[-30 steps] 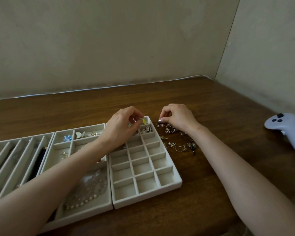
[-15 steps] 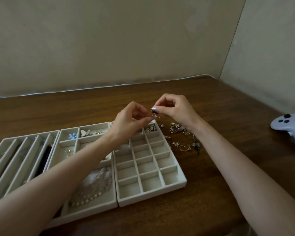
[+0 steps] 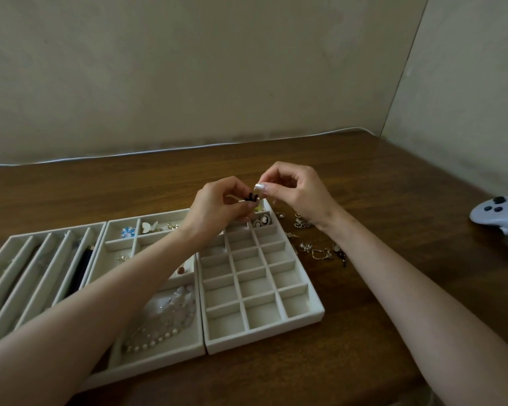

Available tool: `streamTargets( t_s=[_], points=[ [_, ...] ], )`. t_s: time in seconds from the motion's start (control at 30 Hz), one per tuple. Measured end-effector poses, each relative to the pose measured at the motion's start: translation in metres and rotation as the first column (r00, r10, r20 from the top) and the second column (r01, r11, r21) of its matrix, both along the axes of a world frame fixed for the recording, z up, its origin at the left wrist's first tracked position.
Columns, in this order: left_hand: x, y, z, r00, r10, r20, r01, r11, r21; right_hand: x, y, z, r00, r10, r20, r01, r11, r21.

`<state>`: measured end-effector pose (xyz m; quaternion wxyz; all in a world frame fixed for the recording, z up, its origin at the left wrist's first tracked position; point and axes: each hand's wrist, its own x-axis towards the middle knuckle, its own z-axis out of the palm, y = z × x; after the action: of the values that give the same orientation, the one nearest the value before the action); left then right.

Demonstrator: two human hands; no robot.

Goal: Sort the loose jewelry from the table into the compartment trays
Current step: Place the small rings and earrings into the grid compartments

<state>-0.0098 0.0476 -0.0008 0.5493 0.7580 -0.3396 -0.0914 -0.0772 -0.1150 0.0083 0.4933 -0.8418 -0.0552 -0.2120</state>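
A slot tray of long narrow channels lies at the 9 o'clock edge of the table. A dark strip sits in its rightmost channel.

Touching that tray at its 3 o'clock side is a middle tray. Its far row holds a blue flower, with a white butterfly one cell toward 3 o'clock. Its large near cell holds a pearl necklace. The left forearm crosses above this tray, pointing toward 1 o'clock.

The grid tray of small square cells lies flush against the middle tray at 3 o'clock. Most of its cells show bare lining. A pair of oval cameos lies in the right column near the far end.

The hands meet above the grid tray's 12 o'clock edge, lifted off the table. The left hand has its fingers curled, and its thumb and fingertips pinch a small dark piece. The right hand is at 3 o'clock of the piece. Its thumb and forefinger are pressed together on the piece's upper end and its other fingers are curled. How the hold is shared between the hands is too small to tell.

Loose jewelry is scattered on the bare wood at the grid tray's 3 o'clock side, partly under the right wrist. A white controller lies well apart at the table's 3 o'clock edge.
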Motion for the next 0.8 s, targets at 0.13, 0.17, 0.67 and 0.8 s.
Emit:
streamTargets(
  t_s=[0.13,0.17,0.67,0.8],
  points=[
    [0.002,0.002,0.004,0.996,-0.009,0.094,0.005,0.999,0.043,0.001,-0.003,-0.002,0.997,-0.076,-0.015,0.076,0.997,-0.009],
    [0.002,0.002,0.006,0.994,-0.018,0.111,0.012,0.998,0.061,0.001,-0.005,-0.002,0.995,-0.094,-0.017,0.094,0.995,-0.014],
    [0.007,0.007,0.007,0.893,-0.025,0.45,-0.069,0.979,0.192,-0.001,-0.027,0.001,0.961,-0.278,0.01,0.278,0.96,-0.044],
    [0.009,0.007,0.007,0.886,-0.027,0.463,-0.077,0.976,0.203,-0.003,-0.026,0.002,0.972,-0.227,-0.06,0.22,0.969,-0.109]
  ],
)
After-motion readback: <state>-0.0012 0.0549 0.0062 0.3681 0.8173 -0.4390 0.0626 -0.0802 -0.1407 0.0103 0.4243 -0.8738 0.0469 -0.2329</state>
